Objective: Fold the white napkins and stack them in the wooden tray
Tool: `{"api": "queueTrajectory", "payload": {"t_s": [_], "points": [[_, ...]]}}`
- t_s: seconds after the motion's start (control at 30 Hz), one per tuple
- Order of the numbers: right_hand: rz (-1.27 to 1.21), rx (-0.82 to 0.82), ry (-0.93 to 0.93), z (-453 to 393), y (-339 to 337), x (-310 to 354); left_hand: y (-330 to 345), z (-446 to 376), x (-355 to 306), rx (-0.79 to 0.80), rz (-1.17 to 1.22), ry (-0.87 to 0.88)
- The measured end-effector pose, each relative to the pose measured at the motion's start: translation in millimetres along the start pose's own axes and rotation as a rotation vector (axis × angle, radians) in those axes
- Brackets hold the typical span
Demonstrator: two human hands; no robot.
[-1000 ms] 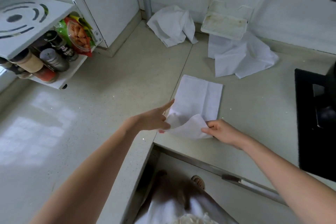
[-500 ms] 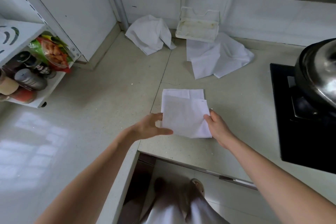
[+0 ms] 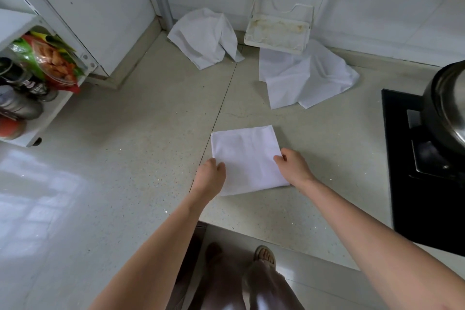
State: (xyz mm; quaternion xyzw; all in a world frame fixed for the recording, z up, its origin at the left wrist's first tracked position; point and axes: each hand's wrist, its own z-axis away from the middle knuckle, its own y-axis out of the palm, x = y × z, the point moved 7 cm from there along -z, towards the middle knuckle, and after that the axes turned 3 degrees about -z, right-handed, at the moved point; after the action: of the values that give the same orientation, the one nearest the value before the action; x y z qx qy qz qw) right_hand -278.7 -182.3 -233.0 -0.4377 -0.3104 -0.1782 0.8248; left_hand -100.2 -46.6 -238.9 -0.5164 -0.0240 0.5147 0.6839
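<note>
Since the frame one second earlier, the near half of the folded napkin (image 3: 247, 158) has been laid over the far half, and the cloth now lies flat as a single near-square packet on the tabletop (image 3: 141, 148). Both hands have shifted from the near corner to the two side edges.

The left hand (image 3: 210, 175) rests at the packet's left edge, knuckles up, fingers curled down onto the cloth; whether it pinches the edge or only presses on it cannot be told. The right hand (image 3: 293, 167) sits at the right edge with fingertips bent onto the cloth margin, apparently gripping that edge.

Two unfolded napkins lie farther back. A crumpled napkin (image 3: 205, 38) sits near the wall corner. A spread napkin (image 3: 305, 78) lies to its right, partly under a white rack tray (image 3: 276, 33) standing against the wall.

At the right, a metal pot (image 3: 445, 108) stands on a black stove (image 3: 412, 184). At the left, a white shelf unit (image 3: 45, 118) holds jars and a snack packet (image 3: 54, 63).
</note>
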Motion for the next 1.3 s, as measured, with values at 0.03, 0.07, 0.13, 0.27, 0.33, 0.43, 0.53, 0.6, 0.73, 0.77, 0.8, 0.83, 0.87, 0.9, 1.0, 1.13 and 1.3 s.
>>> {"api": "queueTrajectory", "payload": {"t_s": [0.03, 0.07, 0.13, 0.27, 0.33, 0.43, 0.53, 0.6, 0.73, 0.77, 0.8, 0.83, 0.87, 0.9, 1.0, 1.13, 1.3], "points": [[0.051, -0.015, -0.012, -1, 0, -1, 1, -1, 2, -0.005, -0.013, -0.021], [0.119, -0.035, -0.023, 0, 1, -2, 2, 0, 4, -0.007, -0.037, -0.037], [0.259, -0.073, -0.036, 2, 3, -3, 6, 2, 6, -0.01, -0.092, -0.051], [0.436, -0.123, -0.087, 6, 8, 1, 5, 6, 3, -0.05, -0.212, -0.014], [0.456, -0.136, -0.091, 5, 9, 1, 4, 5, 2, -0.06, -0.232, -0.004], [0.476, -0.157, -0.082, 4, 10, 0, 4, 5, -1, -0.072, -0.249, -0.01], [0.5, -0.182, -0.074, 6, 11, 2, 4, 5, -3, -0.08, -0.261, -0.029], [0.518, -0.184, -0.073, 7, 11, 2, 4, 4, -3, -0.073, -0.256, -0.043], [0.542, -0.18, -0.091, 5, 13, 3, 3, 2, -2, -0.06, -0.24, -0.069], [0.547, -0.184, -0.096, 5, 13, 4, 3, 2, -2, -0.06, -0.239, -0.073], [0.554, -0.189, -0.101, 6, 13, 4, 2, 2, -3, -0.06, -0.242, -0.076], [0.561, -0.194, -0.103, 6, 13, 5, 2, 2, -4, -0.059, -0.251, -0.077], [0.567, -0.199, -0.103, 6, 13, 5, 2, 2, -5, -0.059, -0.264, -0.078], [0.573, -0.202, -0.098, 7, 13, 5, 2, 3, -6, -0.06, -0.28, -0.078], [0.591, -0.195, -0.092, 7, 14, 6, 1, 4, -8, -0.068, -0.316, -0.083], [0.579, -0.206, -0.094, 7, 13, 6, 0, 6, -10, -0.083, -0.306, -0.098], [0.554, -0.22, -0.067, 4, 12, 3, -2, 6, -10, -0.099, -0.318, -0.126]]}}
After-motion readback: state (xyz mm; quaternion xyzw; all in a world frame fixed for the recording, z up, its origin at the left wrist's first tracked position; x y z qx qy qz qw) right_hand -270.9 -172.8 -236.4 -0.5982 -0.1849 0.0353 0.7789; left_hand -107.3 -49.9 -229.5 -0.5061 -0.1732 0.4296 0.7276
